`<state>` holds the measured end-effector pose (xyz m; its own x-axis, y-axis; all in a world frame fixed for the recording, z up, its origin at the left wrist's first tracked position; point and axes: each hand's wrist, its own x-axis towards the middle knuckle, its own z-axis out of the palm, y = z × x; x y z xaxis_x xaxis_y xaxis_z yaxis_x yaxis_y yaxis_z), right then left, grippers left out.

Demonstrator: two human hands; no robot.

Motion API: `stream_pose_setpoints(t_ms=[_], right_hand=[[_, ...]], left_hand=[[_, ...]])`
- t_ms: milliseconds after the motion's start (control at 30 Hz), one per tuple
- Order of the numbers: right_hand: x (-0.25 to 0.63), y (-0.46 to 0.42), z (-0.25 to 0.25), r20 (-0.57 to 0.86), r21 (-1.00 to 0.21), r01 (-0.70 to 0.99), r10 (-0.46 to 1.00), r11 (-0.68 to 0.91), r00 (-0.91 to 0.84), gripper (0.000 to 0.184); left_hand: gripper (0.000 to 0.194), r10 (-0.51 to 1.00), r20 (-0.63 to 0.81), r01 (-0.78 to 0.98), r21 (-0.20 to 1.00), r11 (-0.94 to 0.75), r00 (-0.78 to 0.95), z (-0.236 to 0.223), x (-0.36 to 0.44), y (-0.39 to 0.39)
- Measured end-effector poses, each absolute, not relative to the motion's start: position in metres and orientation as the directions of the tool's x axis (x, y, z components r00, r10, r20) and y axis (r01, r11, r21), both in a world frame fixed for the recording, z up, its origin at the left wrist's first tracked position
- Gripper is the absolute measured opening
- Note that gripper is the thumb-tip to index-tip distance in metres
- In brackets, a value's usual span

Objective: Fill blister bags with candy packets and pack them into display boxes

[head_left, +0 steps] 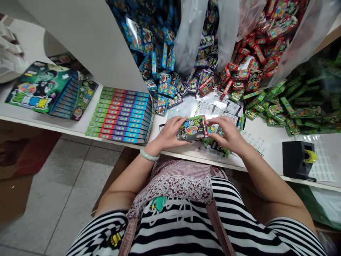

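My left hand [172,133] is closed around the left end of a small flat green-and-black printed box [190,128], just above the table's front edge. Red packaging [205,127] shows at the box's right end, and the thumb and fingers of my right hand [226,133] pinch there. Whether the red part is a second box behind the first is hard to make out. Under and beside my right hand lie more green-and-black printed pieces [216,145], partly hidden by the fingers.
Small boxes spill from clear bags at the back: blue [162,83], purple [204,76], red [247,73] and green [282,106]. Multicoloured boxes stand in a neat row [121,115] at left, beside a green display carton [39,87]. A black tape dispenser [295,160] sits at right.
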<state>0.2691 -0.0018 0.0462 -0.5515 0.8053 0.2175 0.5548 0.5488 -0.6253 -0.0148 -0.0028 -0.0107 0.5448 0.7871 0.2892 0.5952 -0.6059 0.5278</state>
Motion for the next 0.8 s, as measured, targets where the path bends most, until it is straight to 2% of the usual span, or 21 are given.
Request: stream_pose_setpoints(t_ms=[100, 167, 233, 333, 467, 533, 633, 733, 800], right_hand=[[0.264, 0.005, 0.045, 0.228, -0.698, 0.513, 0.834, 0.5, -0.503, 0.032], [0.264, 0.031, 0.041, 0.252, -0.766, 0.487, 0.893, 0.42, -0.374, 0.029], [0.262, 0.073, 0.035, 0.268, -0.785, 0.514, 0.937, 0.347, -0.224, 0.026], [0.249, 0.148, 0.025, 0.264, -0.659, 0.68, 0.945, 0.322, -0.192, 0.025], [0.218, 0.215, 0.016, 0.201, -0.404, 0.891, 0.971, 0.204, -0.131, 0.044], [0.21, 0.228, 0.012, 0.182, -0.373, 0.917, 0.98, 0.141, -0.077, 0.045], [0.216, 0.231, 0.01, 0.233, -0.456, 0.868, 0.968, 0.197, -0.097, 0.028], [0.236, 0.22, 0.013, 0.278, -0.661, 0.706, 0.957, 0.256, -0.087, 0.015], [0.251, 0.204, 0.019, 0.254, -0.801, 0.551, 0.966, 0.233, -0.038, 0.015]], left_hand=[[0.104, 0.794, 0.279, 0.574, 0.568, -0.59, 0.541, -0.014, -0.014, -0.002], [0.104, 0.809, 0.277, 0.579, 0.583, -0.57, 0.518, -0.015, -0.015, -0.001], [0.105, 0.827, 0.277, 0.592, 0.591, -0.548, 0.49, -0.016, -0.017, -0.001], [0.105, 0.841, 0.279, 0.595, 0.606, -0.529, 0.464, -0.014, -0.019, -0.002], [0.104, 0.852, 0.266, 0.588, 0.63, -0.507, 0.45, -0.01, -0.02, -0.007], [0.103, 0.864, 0.251, 0.597, 0.638, -0.486, 0.436, -0.01, -0.023, -0.008], [0.105, 0.879, 0.221, 0.62, 0.637, -0.459, 0.423, -0.01, -0.03, -0.009], [0.104, 0.878, 0.23, 0.619, 0.634, -0.463, 0.42, -0.011, -0.038, -0.007], [0.103, 0.876, 0.257, 0.612, 0.635, -0.471, 0.408, -0.012, -0.041, -0.007]])
